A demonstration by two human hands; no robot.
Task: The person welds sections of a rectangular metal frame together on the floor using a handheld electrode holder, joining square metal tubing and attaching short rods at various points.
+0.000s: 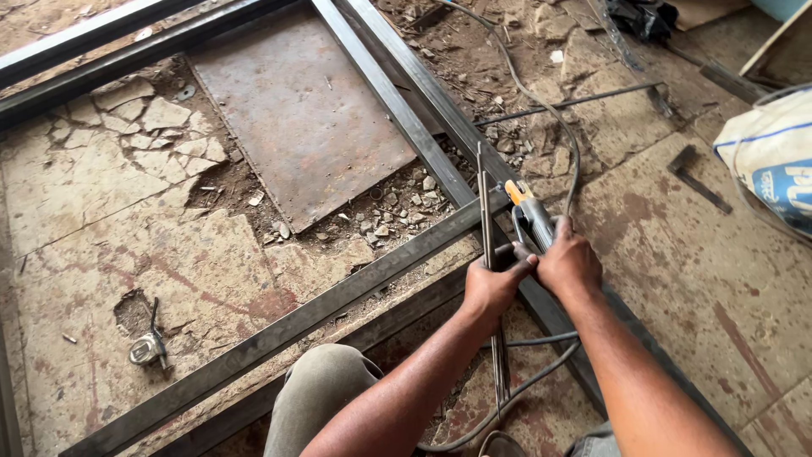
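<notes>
A tape measure (148, 348) lies on the cracked floor (101, 211) at far left. Over the steel frame (338, 296), the left hand (493, 283) is closed round a bundle of welding rods (485, 203); just beside it, the right hand (568, 262) grips the electrode holder (529, 216), cable (541, 106) trailing away

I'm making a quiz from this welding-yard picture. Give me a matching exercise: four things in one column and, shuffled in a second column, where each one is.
Things:
1. bundle of thin rods
2. electrode holder
3. flat rusty plate
4. white sack

Places:
A. at the right edge of the picture
B. gripped in the right hand
C. on the ground inside the steel frame, upper middle
D. held in the left hand, pointing away from the person

Pairs: 1-D, 2-B, 3-C, 4-A
</notes>
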